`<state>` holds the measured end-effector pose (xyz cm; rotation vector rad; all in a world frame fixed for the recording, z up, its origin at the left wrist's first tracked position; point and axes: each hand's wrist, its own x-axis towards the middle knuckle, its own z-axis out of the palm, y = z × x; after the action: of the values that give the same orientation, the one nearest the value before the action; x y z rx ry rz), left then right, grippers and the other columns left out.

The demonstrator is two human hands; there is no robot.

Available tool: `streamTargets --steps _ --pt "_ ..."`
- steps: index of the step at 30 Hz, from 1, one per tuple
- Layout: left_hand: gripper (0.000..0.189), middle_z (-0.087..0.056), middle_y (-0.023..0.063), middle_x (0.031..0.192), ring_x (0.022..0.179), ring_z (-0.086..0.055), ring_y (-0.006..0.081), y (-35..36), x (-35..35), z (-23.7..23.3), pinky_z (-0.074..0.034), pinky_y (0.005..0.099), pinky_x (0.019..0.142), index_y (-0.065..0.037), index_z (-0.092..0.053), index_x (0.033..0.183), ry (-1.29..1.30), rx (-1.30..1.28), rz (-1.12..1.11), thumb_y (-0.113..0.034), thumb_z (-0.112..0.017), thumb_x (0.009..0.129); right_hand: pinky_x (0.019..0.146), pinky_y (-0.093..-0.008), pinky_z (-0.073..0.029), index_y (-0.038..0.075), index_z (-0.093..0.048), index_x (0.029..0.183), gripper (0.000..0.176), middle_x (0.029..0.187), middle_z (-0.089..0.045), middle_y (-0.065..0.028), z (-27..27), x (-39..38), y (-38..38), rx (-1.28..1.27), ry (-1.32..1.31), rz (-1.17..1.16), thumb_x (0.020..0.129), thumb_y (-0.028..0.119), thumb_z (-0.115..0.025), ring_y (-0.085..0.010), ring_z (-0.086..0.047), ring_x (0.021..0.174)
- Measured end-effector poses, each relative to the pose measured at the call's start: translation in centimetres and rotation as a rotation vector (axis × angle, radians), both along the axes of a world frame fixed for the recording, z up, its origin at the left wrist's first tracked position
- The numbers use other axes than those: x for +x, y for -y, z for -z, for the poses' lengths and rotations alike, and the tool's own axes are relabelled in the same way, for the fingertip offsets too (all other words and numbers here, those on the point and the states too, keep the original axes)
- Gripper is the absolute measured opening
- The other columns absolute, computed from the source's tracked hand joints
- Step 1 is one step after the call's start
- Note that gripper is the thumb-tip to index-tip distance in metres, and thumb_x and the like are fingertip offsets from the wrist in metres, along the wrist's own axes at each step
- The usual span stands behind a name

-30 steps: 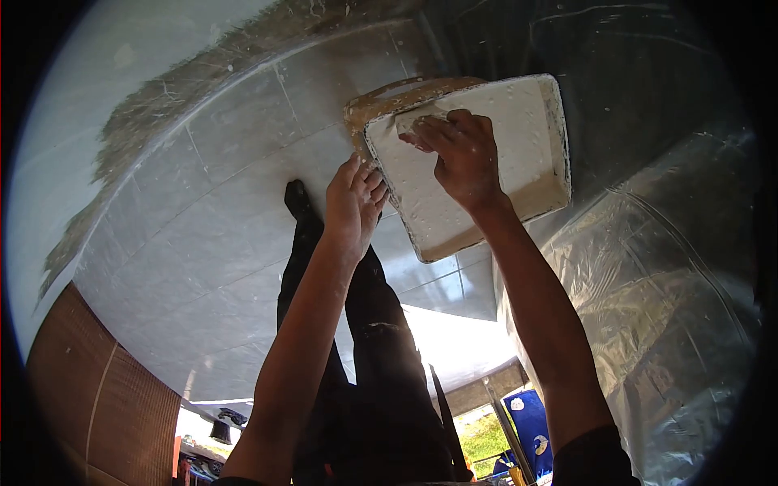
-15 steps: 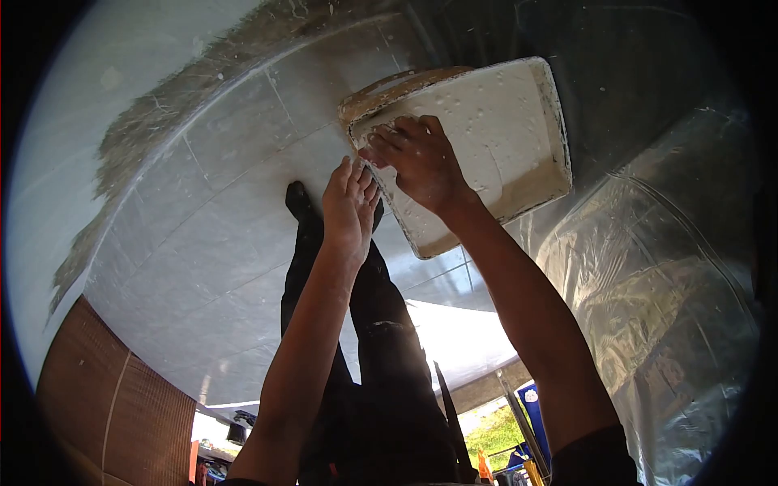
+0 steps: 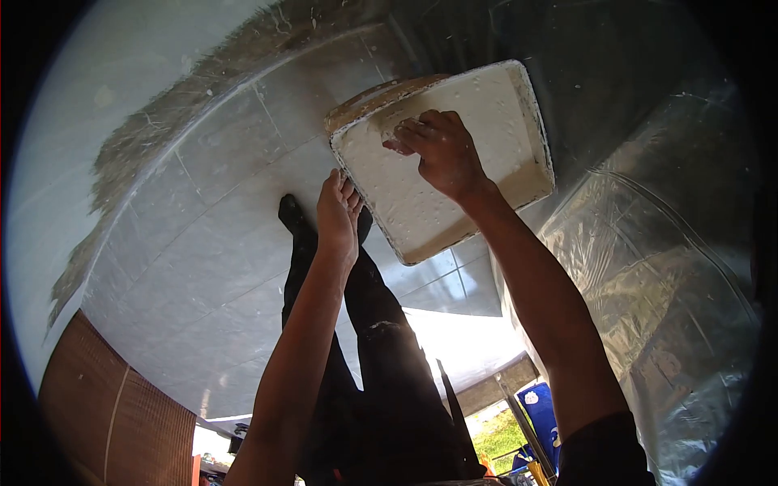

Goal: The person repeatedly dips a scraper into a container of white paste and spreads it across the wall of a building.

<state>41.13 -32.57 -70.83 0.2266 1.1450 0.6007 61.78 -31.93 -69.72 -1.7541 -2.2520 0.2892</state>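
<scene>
A rectangular tray point(image 3: 549, 159) with a crusted rim holds a creamy white liquid with small lumps and bubbles. Over its left part is my right hand point(image 3: 442, 150), fingers curled together around something pale that I cannot make out. My left hand point(image 3: 339, 212) is beside the tray's near left edge, palm turned toward it, its fingers bent near the rim. Whether those fingers touch or grip the rim is unclear. White residue marks the fingers of both hands.
Beneath the tray's far left side shows a round brownish rim point(image 3: 365, 99). My dark-clothed legs point(image 3: 381, 324) stand on the grey tiled floor point(image 3: 219, 235). Clear plastic sheeting point(image 3: 648, 283) lies at right. A brown ribbed surface point(image 3: 113, 397) is at lower left.
My right hand has moved right, away from the tray's left rim and farther over the liquid. My left hand is slightly lower and left. The tray appears shifted a little left in view.
</scene>
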Motion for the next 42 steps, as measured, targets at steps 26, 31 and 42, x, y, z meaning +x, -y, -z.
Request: streamTargets --steps 26,31,42 --pt "0.076 -0.016 0.0133 0.171 0.156 -0.019 0.0283 -1.6 1.1 -1.4 -0.012 0.041 0.126 -0.013 0.0 0.166 -0.071 0.109 0.164 -0.042 -0.039 0.107 0.088 -0.0408 -0.05 0.01 -0.075 0.111 0.047 0.11 -0.076 -0.0062 -0.7 8.3 -0.8 -0.057 0.18 0.168 0.071 -0.011 -0.064 -0.0256 -0.067 0.105" --pt "0.068 -0.025 0.0199 0.166 0.153 -0.026 0.0268 -2.1 1.3 -2.2 -0.016 0.0368 0.124 -0.001 -0.007 0.164 -0.102 0.104 0.145 -0.021 -0.039 0.108 0.087 -0.0402 -0.05 0.01 -0.074 0.113 0.048 0.112 -0.075 -0.0055 -0.6 10.1 -0.6 -0.063 0.183 0.153 0.071 -0.013 -0.062 -0.0259 -0.067 0.104" --pt "0.066 -0.033 0.017 0.161 0.15 -0.03 0.0253 -2.7 1.5 -2.7 -0.018 0.0378 0.124 -0.002 -0.012 0.163 -0.098 0.041 0.135 -0.027 -0.04 0.108 0.091 -0.0457 -0.051 0.01 -0.074 0.109 0.042 0.104 -0.075 -0.0069 0.1 11.8 -0.7 -0.134 0.189 0.308 0.074 -0.009 -0.06 -0.0307 -0.067 0.099"
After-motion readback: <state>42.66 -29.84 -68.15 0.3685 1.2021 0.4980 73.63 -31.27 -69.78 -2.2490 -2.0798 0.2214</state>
